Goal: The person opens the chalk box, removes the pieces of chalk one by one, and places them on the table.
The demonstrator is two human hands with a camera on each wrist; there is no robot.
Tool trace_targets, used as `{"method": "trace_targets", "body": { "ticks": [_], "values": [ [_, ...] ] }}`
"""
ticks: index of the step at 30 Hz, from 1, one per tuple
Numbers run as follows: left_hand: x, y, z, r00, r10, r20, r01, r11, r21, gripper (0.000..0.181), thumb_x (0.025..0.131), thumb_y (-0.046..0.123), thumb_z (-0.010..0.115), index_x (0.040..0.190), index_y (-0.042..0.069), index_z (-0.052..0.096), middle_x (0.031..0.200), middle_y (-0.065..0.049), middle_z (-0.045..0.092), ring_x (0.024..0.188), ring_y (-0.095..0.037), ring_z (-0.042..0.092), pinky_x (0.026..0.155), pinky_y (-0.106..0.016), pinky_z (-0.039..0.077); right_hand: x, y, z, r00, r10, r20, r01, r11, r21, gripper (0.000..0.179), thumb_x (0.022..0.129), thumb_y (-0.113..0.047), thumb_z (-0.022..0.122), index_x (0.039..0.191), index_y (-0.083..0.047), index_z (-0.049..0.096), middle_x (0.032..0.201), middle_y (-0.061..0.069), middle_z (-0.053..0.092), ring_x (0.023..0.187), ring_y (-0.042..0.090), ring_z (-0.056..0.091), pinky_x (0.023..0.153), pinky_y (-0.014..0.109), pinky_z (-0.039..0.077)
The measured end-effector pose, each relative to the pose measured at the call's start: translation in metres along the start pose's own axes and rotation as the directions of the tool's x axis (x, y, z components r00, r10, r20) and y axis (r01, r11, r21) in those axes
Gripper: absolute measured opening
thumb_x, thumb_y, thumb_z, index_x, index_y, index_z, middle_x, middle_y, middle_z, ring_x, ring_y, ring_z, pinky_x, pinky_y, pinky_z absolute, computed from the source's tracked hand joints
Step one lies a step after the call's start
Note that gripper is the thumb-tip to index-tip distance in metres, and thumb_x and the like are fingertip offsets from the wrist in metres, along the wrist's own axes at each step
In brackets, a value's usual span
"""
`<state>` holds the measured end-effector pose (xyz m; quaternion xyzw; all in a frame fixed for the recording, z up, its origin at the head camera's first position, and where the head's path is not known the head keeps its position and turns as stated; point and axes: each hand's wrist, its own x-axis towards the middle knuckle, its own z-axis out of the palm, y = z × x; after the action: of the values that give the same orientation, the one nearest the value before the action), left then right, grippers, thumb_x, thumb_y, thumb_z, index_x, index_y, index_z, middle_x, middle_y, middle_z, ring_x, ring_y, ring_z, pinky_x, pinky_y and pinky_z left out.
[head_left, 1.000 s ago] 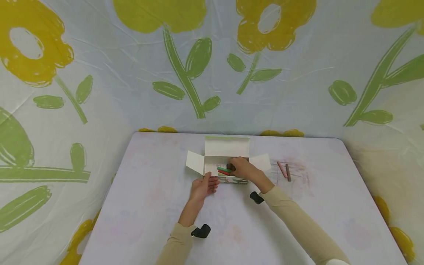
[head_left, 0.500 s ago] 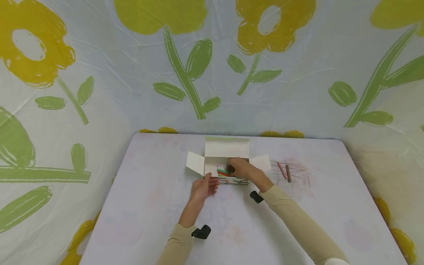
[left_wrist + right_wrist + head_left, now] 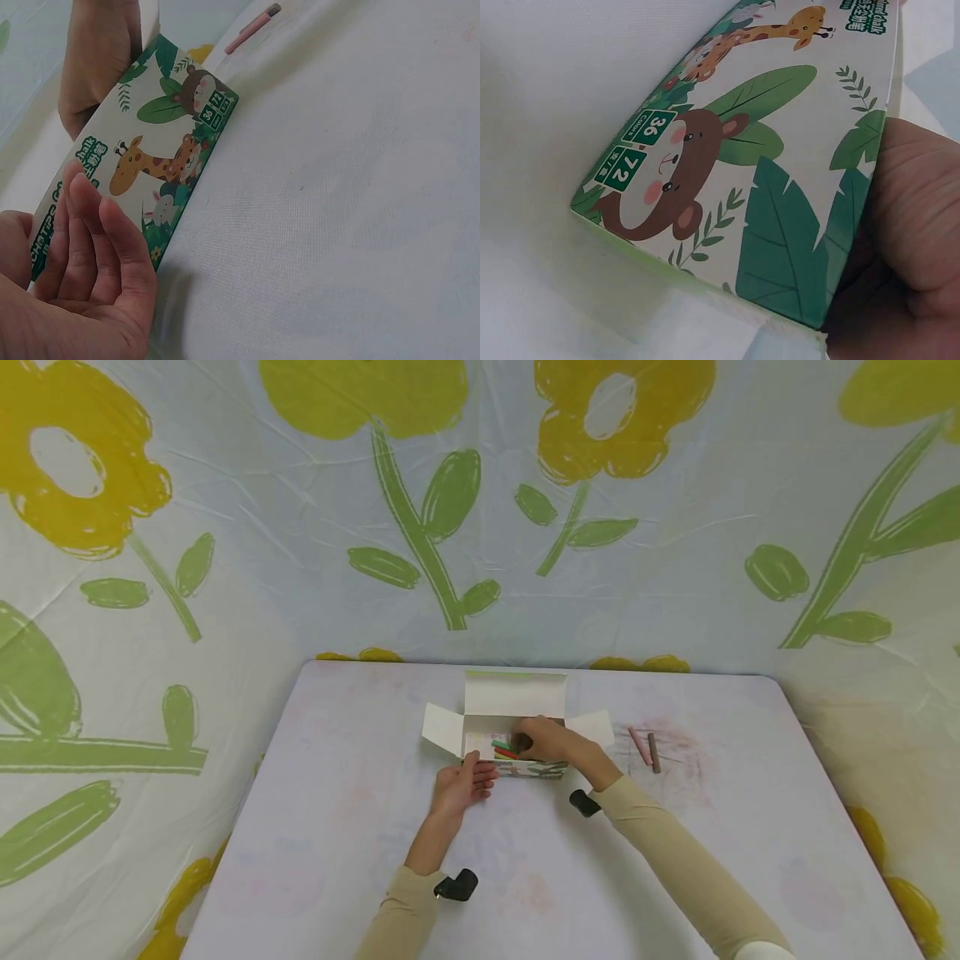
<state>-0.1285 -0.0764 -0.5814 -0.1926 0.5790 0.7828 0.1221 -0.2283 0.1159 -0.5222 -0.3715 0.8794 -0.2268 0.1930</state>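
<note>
An open cardboard chalk box (image 3: 536,770) with printed animals stands in the far middle of the table, its lid and side flaps spread. My left hand (image 3: 453,787) holds its front wall near the left corner, thumb at the rim and fingers along the outside, as the left wrist view also shows. Reaching over the front rim, my right hand (image 3: 546,740) is down inside the right half of the box. Its fingertips are hidden by the wall, so I cannot tell whether they grip anything. Beside them lie a green chalk stick (image 3: 502,745) and a red chalk stick (image 3: 506,753).
To the right of the box, a pink chalk stick (image 3: 640,745) and a brown chalk stick (image 3: 654,753) lie on the table (image 3: 337,743), over reddish chalk smears. A flower-printed cloth (image 3: 300,527) hangs behind and on both sides.
The right hand shifts slightly within the box, and the green and red chalk sticks beside it change position a little. The left hand and the box stay in place.
</note>
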Motion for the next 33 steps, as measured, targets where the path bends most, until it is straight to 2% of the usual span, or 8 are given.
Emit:
{"method": "trace_targets", "body": {
  "ticks": [7, 11, 15, 18, 24, 29, 33],
  "values": [
    [0.0, 0.001, 0.0, 1.0, -0.005, 0.005, 0.005, 1.0, 0.006, 0.048, 0.108, 0.035, 0.054, 0.109, -0.009, 0.073, 0.098, -0.015, 0.077, 0.075, -0.011, 0.067, 0.066, -0.027, 0.057, 0.001, 0.001, 0.004, 1.0, -0.022, 0.009, 0.021, 0.999, 0.039, 0.006, 0.094, -0.002, 0.073, 0.098, 0.003, 0.071, 0.092, 0.011, 0.07, 0.082, 0.019, 0.066, 0.074, 0.031, 0.056],
    [0.0, 0.0, 0.001, 1.0, -0.005, 0.002, 0.005, 1.0, 0.002, 0.047, 0.107, 0.034, 0.055, 0.108, -0.009, 0.073, 0.095, -0.014, 0.077, 0.073, -0.011, 0.067, 0.065, -0.025, 0.057, -0.001, -0.002, 0.001, 0.999, -0.038, 0.0, 0.038, 0.999, 0.037, 0.008, 0.094, -0.002, 0.073, 0.099, 0.004, 0.072, 0.093, 0.012, 0.069, 0.082, 0.019, 0.064, 0.075, 0.031, 0.055],
    [0.0, 0.0, 0.002, 1.0, 0.003, -0.007, -0.003, 1.0, 0.003, 0.046, 0.107, 0.033, 0.056, 0.107, -0.01, 0.074, 0.091, -0.01, 0.077, 0.072, -0.01, 0.067, 0.064, -0.024, 0.056, -0.006, -0.003, -0.006, 0.995, -0.09, -0.037, 0.092, 0.994, 0.056, 0.009, 0.094, -0.001, 0.072, 0.102, 0.004, 0.072, 0.094, 0.012, 0.07, 0.083, 0.019, 0.064, 0.075, 0.031, 0.055],
    [-0.001, 0.001, 0.002, 1.0, 0.012, -0.014, -0.012, 1.0, 0.005, 0.045, 0.107, 0.031, 0.055, 0.106, -0.01, 0.073, 0.089, -0.009, 0.077, 0.071, -0.009, 0.067, 0.064, -0.024, 0.056, -0.011, 0.0, -0.01, 0.992, -0.103, -0.072, 0.111, 0.988, 0.108, 0.009, 0.095, -0.002, 0.072, 0.103, 0.002, 0.072, 0.094, 0.009, 0.071, 0.085, 0.018, 0.065, 0.076, 0.033, 0.056],
    [-0.001, 0.001, 0.002, 1.0, 0.002, -0.018, -0.002, 1.0, -0.014, 0.045, 0.107, 0.03, 0.055, 0.105, -0.011, 0.073, 0.086, -0.007, 0.076, 0.068, -0.009, 0.067, 0.062, -0.022, 0.056, -0.026, 0.008, -0.022, 0.992, -0.06, -0.115, 0.084, 0.972, 0.218, 0.017, 0.096, -0.006, 0.072, 0.111, 0.002, 0.07, 0.098, 0.008, 0.072, 0.092, 0.024, 0.068, 0.082, 0.038, 0.058],
    [-0.001, 0.001, 0.002, 1.0, -0.003, -0.015, 0.003, 1.0, -0.007, 0.047, 0.107, 0.033, 0.056, 0.107, -0.011, 0.073, 0.088, -0.008, 0.077, 0.07, -0.009, 0.067, 0.063, -0.022, 0.056, -0.041, 0.013, -0.034, 0.985, -0.022, -0.17, 0.066, 0.965, 0.255, 0.019, 0.097, -0.008, 0.072, 0.113, 0.001, 0.069, 0.102, 0.009, 0.071, 0.096, 0.026, 0.068, 0.086, 0.042, 0.058],
    [-0.002, 0.002, 0.002, 1.0, -0.005, -0.011, 0.005, 1.0, -0.004, 0.047, 0.106, 0.034, 0.057, 0.108, -0.01, 0.072, 0.091, -0.009, 0.077, 0.071, -0.009, 0.067, 0.065, -0.023, 0.057, -0.053, 0.016, -0.045, 0.983, 0.011, -0.183, 0.046, 0.95, 0.308, 0.02, 0.097, -0.007, 0.072, 0.114, 0.002, 0.068, 0.102, 0.01, 0.071, 0.096, 0.025, 0.068, 0.087, 0.039, 0.058]
  ]
}}
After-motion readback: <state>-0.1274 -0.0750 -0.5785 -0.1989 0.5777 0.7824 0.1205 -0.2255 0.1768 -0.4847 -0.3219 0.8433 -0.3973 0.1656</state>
